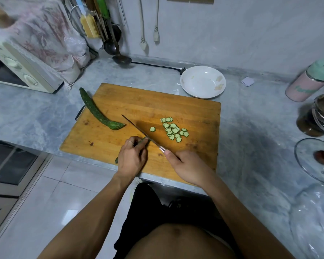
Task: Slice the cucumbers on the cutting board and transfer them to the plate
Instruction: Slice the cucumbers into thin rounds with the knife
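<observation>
Head view, starting nearest at the lower middle of the frame: the left hand has its fingers curled over the cucumber being cut, pinning it to the cutting board; only a short green stretch shows past the fingertips and a dark end pokes out below the wrist near the board's near edge. To its right, the right hand is wrapped around the handle of the knife, thumb lying along the top near the metal collar, and the thin blade runs toward the upper left with its edge meeting the cucumber just beyond the left fingertips. This cucumber looks slender, firm and ridged, likely light and damp at the cut face, so it may roll or slip; the safe grip is the one shown, fingertips tucked back from the blade and pressing down on the uncut part. Just beyond the blade lies a single slice, and right of it, at centre frame, a loose pile of slices, thin, scalloped and pale inside. They look limp, wet and apt to stick together or to the blade, so scooping a bunch between blade and palm would probably serve better than pinching each one. Further toward the upper left a second whole cucumber lies slantwise, its far end hanging off the board's edge over the desk. Farthest, beyond the board's far right corner, the white plate sits with no slices on it.
</observation>
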The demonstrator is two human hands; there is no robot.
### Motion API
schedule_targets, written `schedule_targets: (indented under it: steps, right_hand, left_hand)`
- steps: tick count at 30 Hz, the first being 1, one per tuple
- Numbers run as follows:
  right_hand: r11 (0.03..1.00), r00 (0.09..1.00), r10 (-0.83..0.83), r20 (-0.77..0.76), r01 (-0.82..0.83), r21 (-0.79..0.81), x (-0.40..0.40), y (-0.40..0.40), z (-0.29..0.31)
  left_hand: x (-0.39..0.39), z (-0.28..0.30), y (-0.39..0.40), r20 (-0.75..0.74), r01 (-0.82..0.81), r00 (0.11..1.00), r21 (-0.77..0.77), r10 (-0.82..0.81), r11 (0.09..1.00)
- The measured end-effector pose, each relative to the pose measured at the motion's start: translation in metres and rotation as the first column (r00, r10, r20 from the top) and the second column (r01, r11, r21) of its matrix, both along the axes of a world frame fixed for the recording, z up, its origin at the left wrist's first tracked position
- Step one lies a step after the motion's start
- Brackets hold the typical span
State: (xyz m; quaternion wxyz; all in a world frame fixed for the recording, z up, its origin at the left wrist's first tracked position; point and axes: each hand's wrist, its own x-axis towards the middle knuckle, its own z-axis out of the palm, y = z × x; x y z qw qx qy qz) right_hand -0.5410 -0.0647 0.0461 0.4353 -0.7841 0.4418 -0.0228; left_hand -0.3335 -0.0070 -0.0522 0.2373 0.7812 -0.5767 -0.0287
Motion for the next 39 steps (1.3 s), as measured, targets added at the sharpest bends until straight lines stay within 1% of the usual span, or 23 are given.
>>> schedule_targets:
  steps: [5, 16, 21, 25, 30, 36, 39]
  right_hand:
    - [1.000, 0.999, 0.028, -0.031, -0.027, 0.015, -0.001, -0.002, 0.003]
    - [0.998, 0.999, 0.035, -0.031, -0.033, 0.060, 0.007, -0.006, 0.003]
    - [0.996, 0.999, 0.022, -0.041, -0.018, 0.082, 0.017, -0.011, -0.012]
    - [0.999, 1.000, 0.000, -0.029, 0.001, 0.034, 0.026, -0.008, -0.019]
    - [0.998, 0.999, -0.045, 0.006, 0.045, 0.053, 0.021, -0.009, -0.020]
    - [0.985, 0.988, -0.156, 0.012, 0.154, 0.077, 0.013, -0.019, -0.018]
    - [0.985, 0.987, -0.161, 0.024, 0.158, 0.073, 0.008, -0.021, -0.012]
  left_hand:
    - [-0.001, -0.003, -0.001, 0.004, 0.008, 1.000, -0.014, -0.008, 1.000]
    - [0.000, -0.007, -0.002, 0.010, 0.018, 1.000, -0.023, -0.018, 1.000]
    - [-0.001, -0.005, -0.002, 0.028, 0.054, 0.998, -0.054, -0.053, 0.997]
    - [-0.001, -0.004, -0.002, 0.017, 0.045, 0.999, -0.060, -0.044, 0.997]
    - [-0.003, -0.004, -0.001, -0.012, 0.026, 1.000, -0.043, -0.027, 0.999]
    - [-0.004, 0.002, 0.000, -0.046, 0.016, 0.999, -0.027, -0.017, 1.000]
    - [-0.003, 0.001, 0.000, -0.062, 0.002, 0.998, -0.024, -0.004, 1.000]
